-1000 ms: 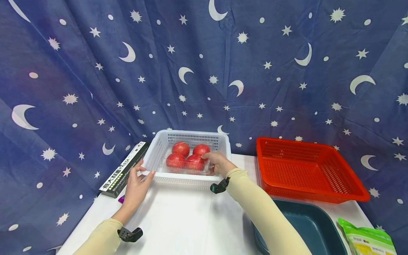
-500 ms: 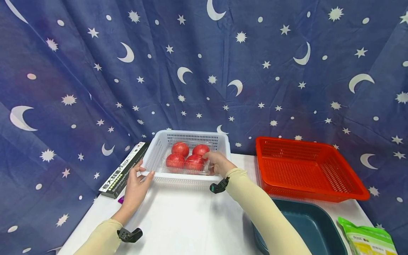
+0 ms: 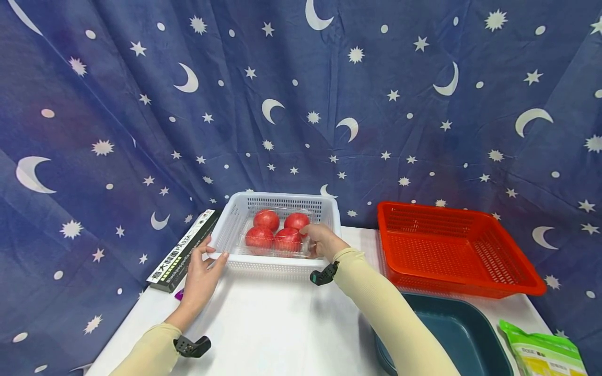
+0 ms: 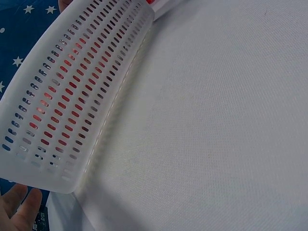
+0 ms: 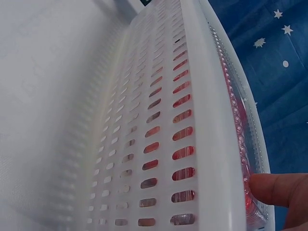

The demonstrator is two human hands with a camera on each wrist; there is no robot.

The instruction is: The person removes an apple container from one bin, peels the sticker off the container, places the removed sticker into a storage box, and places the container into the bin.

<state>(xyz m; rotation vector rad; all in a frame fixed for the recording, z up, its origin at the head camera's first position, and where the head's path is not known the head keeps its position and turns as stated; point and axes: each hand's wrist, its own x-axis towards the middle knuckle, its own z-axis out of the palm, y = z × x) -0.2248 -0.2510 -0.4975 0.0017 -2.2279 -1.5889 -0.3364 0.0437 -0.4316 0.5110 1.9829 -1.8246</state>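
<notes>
The left hand (image 3: 199,271) grips the light white plastic basket's (image 3: 231,219) near-left corner. The right hand (image 3: 322,241) pinches the thin, bendy clear tomato box (image 3: 277,236); holding underneath seems safest.

A dark blue fabric curtain printed with white moons, stars and dots (image 3: 329,104) hangs in folds across the whole back. Before it stands a bench covered in plain white cloth (image 3: 273,324), evenly lit with soft shadows.
</notes>
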